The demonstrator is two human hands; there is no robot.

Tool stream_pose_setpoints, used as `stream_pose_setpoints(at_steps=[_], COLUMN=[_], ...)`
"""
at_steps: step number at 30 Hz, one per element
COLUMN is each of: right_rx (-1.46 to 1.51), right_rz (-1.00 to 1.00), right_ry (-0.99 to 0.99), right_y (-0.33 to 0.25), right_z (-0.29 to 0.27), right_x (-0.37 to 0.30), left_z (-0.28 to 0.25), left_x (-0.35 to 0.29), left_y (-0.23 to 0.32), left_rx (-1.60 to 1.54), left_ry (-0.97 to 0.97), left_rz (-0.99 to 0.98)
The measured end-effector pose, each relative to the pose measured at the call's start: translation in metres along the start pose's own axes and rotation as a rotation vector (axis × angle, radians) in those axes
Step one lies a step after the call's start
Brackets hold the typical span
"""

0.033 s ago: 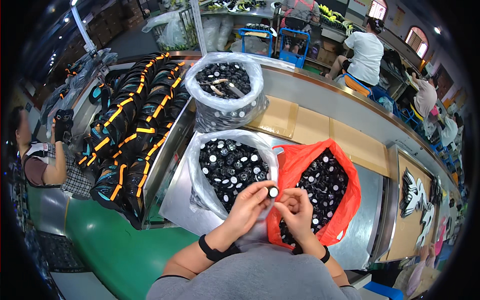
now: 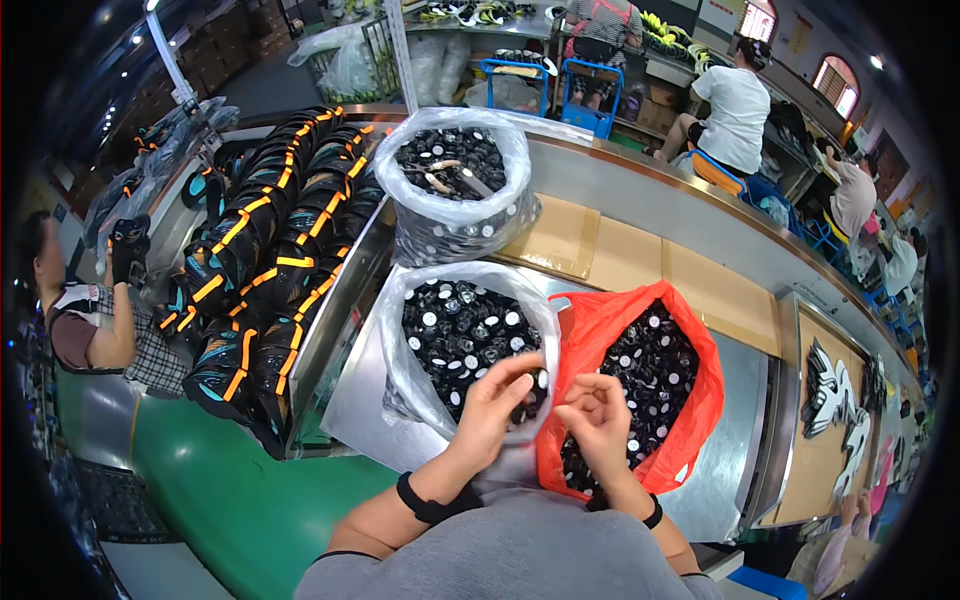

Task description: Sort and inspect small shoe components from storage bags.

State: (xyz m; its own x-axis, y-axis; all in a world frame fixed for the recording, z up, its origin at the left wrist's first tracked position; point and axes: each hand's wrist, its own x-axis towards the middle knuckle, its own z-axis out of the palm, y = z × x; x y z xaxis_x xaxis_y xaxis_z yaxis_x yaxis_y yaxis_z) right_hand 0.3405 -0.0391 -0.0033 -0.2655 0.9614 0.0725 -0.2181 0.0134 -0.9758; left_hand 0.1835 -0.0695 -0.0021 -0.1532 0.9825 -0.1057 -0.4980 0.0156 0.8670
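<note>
Over the seam between two bags, my left hand (image 2: 485,420) is closed, thumb and fingers pinching a small round black part (image 2: 527,400) with a white face, now mostly turned away. Just to its right, my right hand (image 2: 600,425) hangs above the red bag's near edge, thumb and fingertips curled together; whatever they hold, if anything, is too small to make out. A clear plastic bag (image 2: 395,285), full of similar black-and-white round parts, stands behind my left hand. The red plastic bag (image 2: 705,365) beyond my right hand holds more of them.
Farther back stands another clear bag (image 2: 505,125) with dark parts and a few tools on top. Stacked black items with orange straps (image 2: 240,230) fill the left bench. Flattened cardboard (image 2: 705,290) lines the table's far side. A co-worker (image 2: 95,320) stands at left.
The small round part in my left hand has turned, so its white face shows less. My two hands' fingertips have drawn slightly apart.
</note>
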Motion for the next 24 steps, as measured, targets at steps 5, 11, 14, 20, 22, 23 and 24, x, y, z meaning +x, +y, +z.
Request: stream_pose_setpoints(at_steps=[5,11,14,20,22,23,24], right_rx=[0.505,0.569,0.473,0.053,-0.313,-0.312,-0.431], right_rz=[0.255,0.445,0.337,0.124,-0.074,-0.075,-0.162], right_ry=[0.108,0.106,0.05,0.0,-0.087,-0.086,-0.117], right_y=[0.008,0.009,0.009,-0.004,-0.005,-0.006,-0.007], right_z=[-0.01,-0.004,-0.009,-0.013,-0.018,-0.019,-0.02], right_x=[0.018,0.021,0.015,0.004,0.001,0.001,0.001], left_z=[0.014,0.029,0.023,0.005,0.005,0.005,0.006], left_x=[-0.012,-0.01,-0.005,0.012,0.014,0.014,0.014], left_y=[0.027,0.001,-0.001,0.003,0.005,0.006,0.006], left_rx=[0.795,0.957,0.83,0.077,0.051,0.075,0.1], left_ry=[-0.189,-0.324,-0.299,-0.224,-0.23,-0.23,-0.23], left_rz=[0.479,0.51,0.309,-0.257,-0.28,-0.266,-0.253])
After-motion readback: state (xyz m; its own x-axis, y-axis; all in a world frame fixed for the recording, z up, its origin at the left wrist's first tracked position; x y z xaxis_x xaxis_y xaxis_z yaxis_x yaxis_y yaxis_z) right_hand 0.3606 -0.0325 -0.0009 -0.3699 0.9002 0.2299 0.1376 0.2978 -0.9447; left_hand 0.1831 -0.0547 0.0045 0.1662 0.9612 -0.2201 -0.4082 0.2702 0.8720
